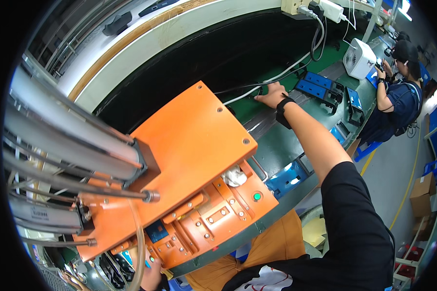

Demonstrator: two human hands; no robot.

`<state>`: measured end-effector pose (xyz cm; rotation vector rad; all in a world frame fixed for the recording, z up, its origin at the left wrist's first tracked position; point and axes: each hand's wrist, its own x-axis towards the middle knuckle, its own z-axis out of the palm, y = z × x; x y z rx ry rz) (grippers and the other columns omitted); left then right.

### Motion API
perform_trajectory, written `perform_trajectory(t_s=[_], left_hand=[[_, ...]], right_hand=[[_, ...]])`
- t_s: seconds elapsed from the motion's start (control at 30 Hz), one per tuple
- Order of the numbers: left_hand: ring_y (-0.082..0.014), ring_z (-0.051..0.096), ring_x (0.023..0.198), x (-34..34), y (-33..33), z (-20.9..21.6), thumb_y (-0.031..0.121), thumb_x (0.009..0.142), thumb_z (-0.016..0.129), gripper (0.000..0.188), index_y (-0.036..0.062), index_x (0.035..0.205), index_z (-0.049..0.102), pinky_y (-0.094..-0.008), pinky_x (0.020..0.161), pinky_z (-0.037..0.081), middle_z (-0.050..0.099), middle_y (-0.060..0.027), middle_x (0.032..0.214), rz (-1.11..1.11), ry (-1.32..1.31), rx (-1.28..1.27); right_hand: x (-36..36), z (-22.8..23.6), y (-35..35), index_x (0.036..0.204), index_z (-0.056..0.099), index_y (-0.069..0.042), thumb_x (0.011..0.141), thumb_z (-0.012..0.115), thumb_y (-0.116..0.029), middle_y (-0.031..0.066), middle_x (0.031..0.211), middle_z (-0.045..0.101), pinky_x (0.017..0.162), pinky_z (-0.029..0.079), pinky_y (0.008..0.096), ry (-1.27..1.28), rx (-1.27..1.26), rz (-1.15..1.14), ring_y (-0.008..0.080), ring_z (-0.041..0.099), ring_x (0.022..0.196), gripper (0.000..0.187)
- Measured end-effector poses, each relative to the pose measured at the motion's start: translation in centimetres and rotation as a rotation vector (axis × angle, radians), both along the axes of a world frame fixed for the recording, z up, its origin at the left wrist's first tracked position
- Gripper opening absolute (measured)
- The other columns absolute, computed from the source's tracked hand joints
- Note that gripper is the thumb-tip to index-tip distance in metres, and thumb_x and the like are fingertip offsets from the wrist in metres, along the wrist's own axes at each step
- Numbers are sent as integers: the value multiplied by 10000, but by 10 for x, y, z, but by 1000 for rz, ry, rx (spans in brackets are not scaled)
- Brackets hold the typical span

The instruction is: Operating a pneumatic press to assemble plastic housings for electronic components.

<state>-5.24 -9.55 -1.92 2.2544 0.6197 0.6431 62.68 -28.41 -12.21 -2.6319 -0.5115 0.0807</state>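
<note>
Right hand is extended far forward, palm down, fingers spread narrow and laid flat on a small dark part on the green tabletop, just past the far corner of the orange press; whether it grips the part, cannot tell. Black wristband on that wrist. White cable runs just beside the fingers. 2 blue fixtures sit near, to the right. Left hand is low under the press's near edge, mostly hidden; grip cannot be told. Another person works well apart beside a white fan.
</note>
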Motion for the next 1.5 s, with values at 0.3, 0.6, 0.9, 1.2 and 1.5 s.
perform_trajectory(t_s=[0.3, 0.6, 0.9, 1.2, 1.5], left_hand=[[-338, 502, 1415, -12, -30, -65, 410, 1005, 707, 753, -48, 1544, 451, -471, 1188, 398, 482, -200, 1553, 221, -421, -169], [-365, 378, 1539, -39, -21, -104, 436, 1021, 639, 811, -53, 1602, 356, -502, 1257, 326, 341, -198, 1681, 178, -500, -259], [-377, 458, 1451, -27, -34, -60, 90, 912, 673, 596, -32, 1475, 520, -459, 1226, 328, 512, -226, 1521, 220, -498, 59], [-487, 278, 1562, -25, -144, -22, 610, 823, 826, 958, 143, 1576, 461, -684, 1256, 197, 394, -206, 1614, -578, -271, 40], [-412, 501, 1434, -47, -125, -22, 185, 703, 912, 804, 105, 1431, 578, -585, 1152, 434, 567, -132, 1480, -391, -214, 120]], right_hand=[[1, 10, 60, 1559, 467, -236, 818, 864, -360, 156, 1643, 419, 1153, 464, 465, 17, -209, 219, 389, 538, 1409, 849], [-76, 51, -53, 1296, 658, -51, 1038, 675, -331, 71, 1065, 723, 824, 606, 349, 987, 950, 127, 163, 703, 886, 381], [-338, 81, -215, 1446, 531, -26, 1035, 620, -433, 198, 1266, 694, 1032, 591, 530, 1345, 1435, 62, 449, 644, 1265, 585], [-484, 36, -187, 1675, 215, -51, 786, 821, -22, 230, 1655, 364, 1198, 332, 660, 1930, 1170, 758, 484, 437, 1458, 1077], [-524, 31, -91, 1659, 265, -59, 821, 852, -193, 186, 1547, 485, 1204, 349, 593, 2101, 932, 844, 367, 524, 1395, 1032]])
